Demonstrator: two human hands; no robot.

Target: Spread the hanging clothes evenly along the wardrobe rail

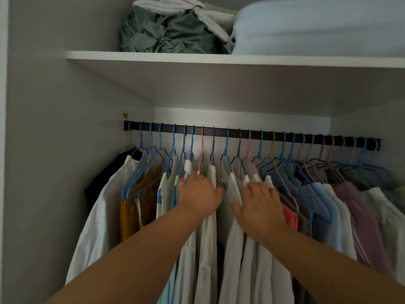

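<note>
Parting white garments [232,216] with left hand [200,195] and right hand [259,205], fingers flat, grasping nothing | black rail [252,135] running left-right under white shelf [219,59] | clothes hanging downward

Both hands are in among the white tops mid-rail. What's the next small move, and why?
Probably slide the right hand and its white tops slightly rightward, then thin the right end: the hooks on the rail bunch tightly there, while those at the left sit farther apart.
</note>
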